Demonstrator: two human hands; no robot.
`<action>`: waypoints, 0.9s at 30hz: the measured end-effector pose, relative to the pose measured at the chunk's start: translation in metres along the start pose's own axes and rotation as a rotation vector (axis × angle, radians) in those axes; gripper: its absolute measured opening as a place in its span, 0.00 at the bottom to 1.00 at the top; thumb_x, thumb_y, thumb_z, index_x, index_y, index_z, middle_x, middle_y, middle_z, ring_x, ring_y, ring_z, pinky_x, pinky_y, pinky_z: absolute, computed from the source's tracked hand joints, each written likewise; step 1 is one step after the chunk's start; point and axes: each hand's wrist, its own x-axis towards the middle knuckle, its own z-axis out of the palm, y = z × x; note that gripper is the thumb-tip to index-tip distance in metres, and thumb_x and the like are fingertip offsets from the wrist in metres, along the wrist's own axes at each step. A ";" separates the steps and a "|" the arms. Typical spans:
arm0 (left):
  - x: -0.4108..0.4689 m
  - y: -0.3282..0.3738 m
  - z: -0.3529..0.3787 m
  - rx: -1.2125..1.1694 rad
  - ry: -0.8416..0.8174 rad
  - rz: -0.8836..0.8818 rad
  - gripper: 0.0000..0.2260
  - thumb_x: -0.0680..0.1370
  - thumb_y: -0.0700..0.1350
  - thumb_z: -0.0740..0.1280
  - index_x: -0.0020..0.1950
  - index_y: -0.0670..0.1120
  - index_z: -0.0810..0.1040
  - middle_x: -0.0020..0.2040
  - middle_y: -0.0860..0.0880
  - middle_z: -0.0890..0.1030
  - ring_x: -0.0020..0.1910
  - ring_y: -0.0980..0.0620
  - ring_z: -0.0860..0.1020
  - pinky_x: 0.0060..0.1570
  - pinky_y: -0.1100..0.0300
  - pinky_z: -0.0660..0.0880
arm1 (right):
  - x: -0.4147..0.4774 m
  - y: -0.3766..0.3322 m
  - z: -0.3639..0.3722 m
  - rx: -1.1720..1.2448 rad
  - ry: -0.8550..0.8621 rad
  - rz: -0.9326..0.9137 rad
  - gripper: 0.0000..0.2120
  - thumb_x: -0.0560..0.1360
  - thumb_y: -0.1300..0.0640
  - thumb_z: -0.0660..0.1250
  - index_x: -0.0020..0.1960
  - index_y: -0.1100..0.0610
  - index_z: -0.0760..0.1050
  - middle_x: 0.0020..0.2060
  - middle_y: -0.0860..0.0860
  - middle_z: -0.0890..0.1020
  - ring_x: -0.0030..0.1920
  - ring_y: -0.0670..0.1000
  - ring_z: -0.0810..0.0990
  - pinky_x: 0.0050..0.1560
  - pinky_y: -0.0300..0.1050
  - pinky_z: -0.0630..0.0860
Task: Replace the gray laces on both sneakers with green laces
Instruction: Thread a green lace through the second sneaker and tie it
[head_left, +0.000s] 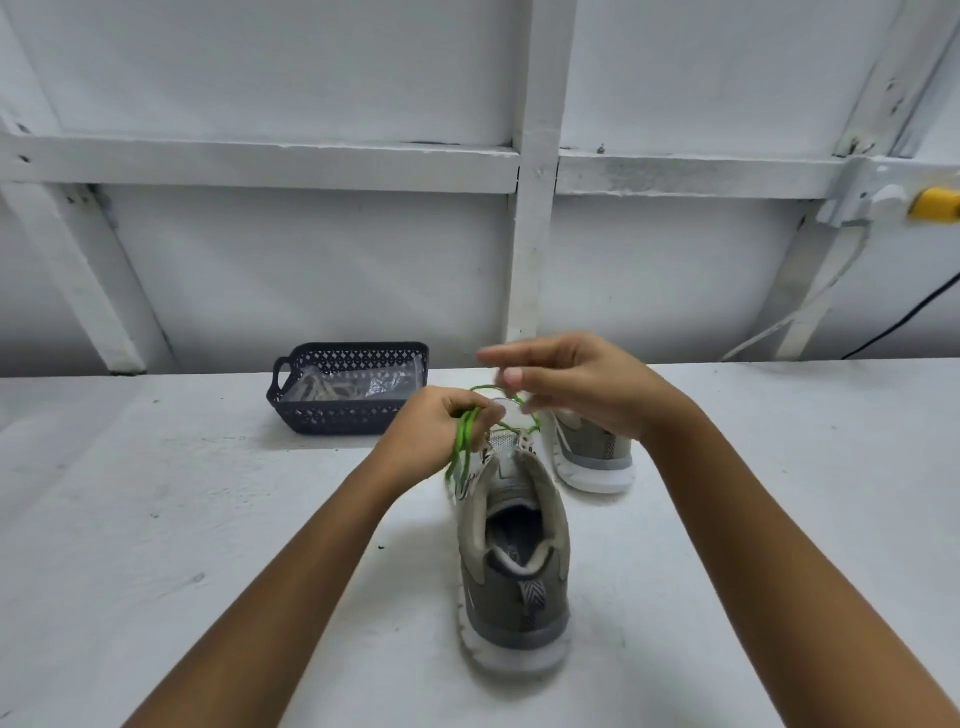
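A gray sneaker (514, 561) stands on the white table, heel toward me. A green lace (462, 447) runs through its upper eyelets and hangs down its left side. My left hand (436, 431) pinches the green lace strands just left of the tongue. My right hand (566, 384) hovers above the tongue with its fingers spread toward the lace loop; motion blur hides whether it holds the lace. The second gray sneaker (592, 457) stands behind, partly hidden by my right hand.
A dark perforated plastic basket (311, 415) sits at the back left of the table (182, 519) with gray laces and clear wrapping inside. A white framed wall stands behind the table. A yellow plug and cables are at the far right.
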 end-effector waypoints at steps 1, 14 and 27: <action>0.000 0.001 0.000 -0.011 0.007 0.012 0.07 0.76 0.47 0.69 0.39 0.51 0.83 0.25 0.54 0.77 0.28 0.60 0.75 0.38 0.62 0.74 | 0.006 0.011 -0.002 -0.232 0.073 0.051 0.14 0.76 0.59 0.67 0.61 0.52 0.77 0.36 0.43 0.81 0.38 0.42 0.77 0.42 0.34 0.74; -0.003 -0.002 0.020 -0.021 0.128 0.108 0.06 0.76 0.43 0.69 0.51 0.46 0.83 0.35 0.57 0.79 0.33 0.65 0.76 0.40 0.70 0.71 | 0.037 0.054 0.030 -0.695 0.114 0.206 0.09 0.75 0.60 0.63 0.44 0.61 0.81 0.34 0.59 0.78 0.37 0.52 0.69 0.34 0.43 0.59; -0.010 -0.044 0.062 0.055 -0.033 -0.244 0.43 0.58 0.78 0.62 0.59 0.47 0.78 0.62 0.47 0.74 0.61 0.51 0.74 0.63 0.50 0.71 | 0.055 0.048 0.011 -0.275 0.395 0.067 0.10 0.75 0.54 0.69 0.47 0.60 0.83 0.39 0.60 0.84 0.40 0.55 0.82 0.49 0.49 0.77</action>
